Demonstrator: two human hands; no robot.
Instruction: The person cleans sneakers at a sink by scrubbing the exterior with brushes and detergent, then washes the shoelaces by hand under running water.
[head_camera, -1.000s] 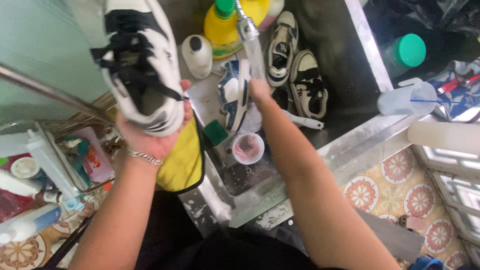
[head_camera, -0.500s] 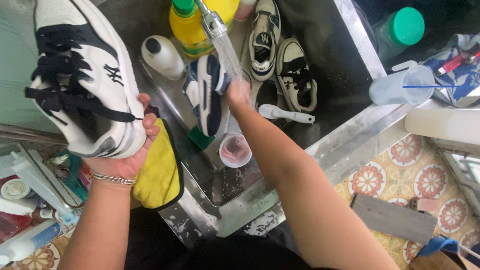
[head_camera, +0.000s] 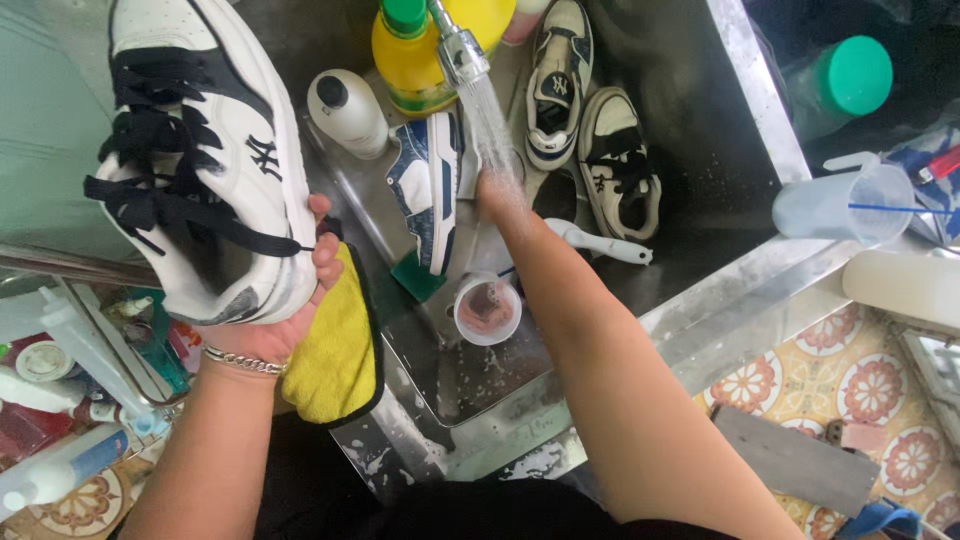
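My left hand (head_camera: 290, 300) grips a white sneaker with black laces (head_camera: 200, 160) by its heel and holds it up, left of the steel sink (head_camera: 720, 310). My right hand (head_camera: 497, 195) reaches into the sink under the running water from the tap (head_camera: 455, 45); its fingers are blurred by the stream and seem to hold nothing. A blue and white sneaker (head_camera: 430, 185) stands on its side just left of that hand. Two more sneakers (head_camera: 590, 110) lie at the back of the sink.
A yellow cloth (head_camera: 335, 350) hangs over the sink's near edge. In the sink are a small cup (head_camera: 487, 310), a green sponge (head_camera: 413, 277), a white brush (head_camera: 600, 242), a white bottle (head_camera: 345, 110) and a yellow bottle (head_camera: 405, 55). Containers stand at right, clutter at left.
The view shifted. My left hand has kept the white sneaker raised. My right hand moved from the blue sneaker into the water stream.
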